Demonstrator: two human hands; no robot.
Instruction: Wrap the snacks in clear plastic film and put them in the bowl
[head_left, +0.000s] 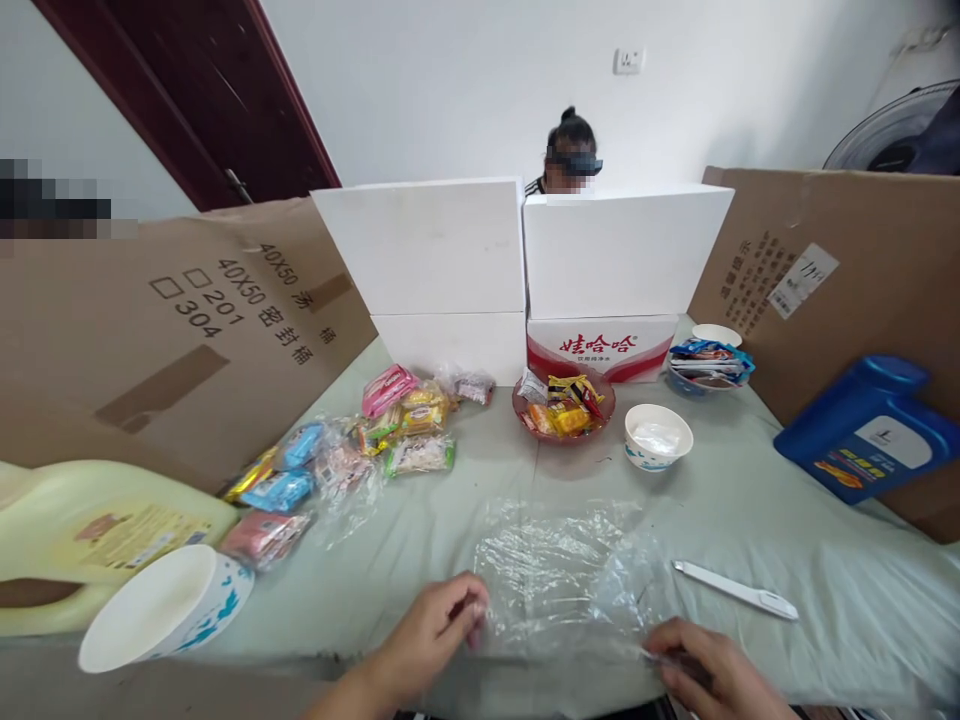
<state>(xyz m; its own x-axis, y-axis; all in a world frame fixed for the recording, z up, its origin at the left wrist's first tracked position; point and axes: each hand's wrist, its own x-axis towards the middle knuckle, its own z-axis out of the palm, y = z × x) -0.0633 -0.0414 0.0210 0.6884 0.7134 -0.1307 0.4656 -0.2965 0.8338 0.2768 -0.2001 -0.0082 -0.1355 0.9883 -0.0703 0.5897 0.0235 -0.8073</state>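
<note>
A clear, wrinkled plastic bag [555, 570] lies spread flat on the cloth near the table's front edge. At its left side my left hand [431, 640] is closed, thumb and fingers pinching the bag's edge. My right hand [709, 665] pinches the lower right corner of the same bag, its fingers curled. A white utility knife [739, 590] rests just beyond my right hand. Past the bag, a white paper bowl [658, 437] contains something clear and plastic-looking. Beside it stands a reddish glass bowl [525, 428] of wrapped snacks.
Wrapped snacks [420, 455] are heaped at left, near a yellow jug [135, 520] and a tilted paper bowl [217, 610]. White foam boxes [450, 250] and cardboard panels [247, 300] surround the table. A blue bottle [870, 430] leans at right. Another person [574, 135] sits behind.
</note>
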